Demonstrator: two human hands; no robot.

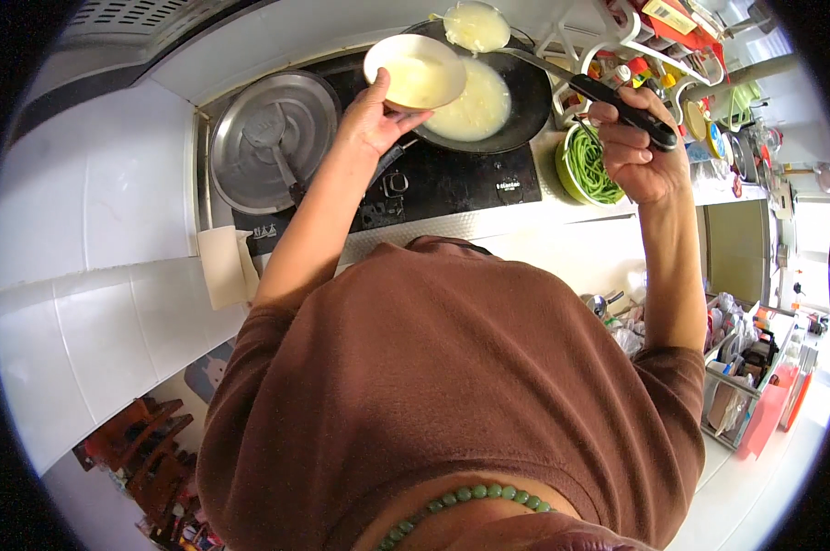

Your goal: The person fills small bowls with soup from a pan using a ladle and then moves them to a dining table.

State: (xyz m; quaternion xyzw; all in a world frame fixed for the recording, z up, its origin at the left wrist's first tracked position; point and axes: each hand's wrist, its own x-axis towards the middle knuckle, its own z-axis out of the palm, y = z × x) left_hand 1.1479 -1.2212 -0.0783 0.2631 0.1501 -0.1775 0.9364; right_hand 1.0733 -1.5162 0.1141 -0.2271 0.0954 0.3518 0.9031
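My left hand (380,113) grips a white bowl (415,72) by its side, thumb at the rim. Pale yellow soup-like liquid lies in the bowl. The bowl is above the left part of a dark wok (535,103), which holds more of the pale liquid (480,103). In my right hand (639,148) is the black handle of a ladle (477,27). Its scoop, filled with the same liquid, is above the far side of the wok, and a little hangs at its rim. The bowl hides part of the wok.
Left of the wok, a large metal lid or pan (236,175) carries a slotted spatula (267,134). A green bowl of green beans (590,165) stands right of the black gas stove (456,179). Behind it rises a white rack (635,41) with condiments. A paper towel roll (222,265) is at the left.
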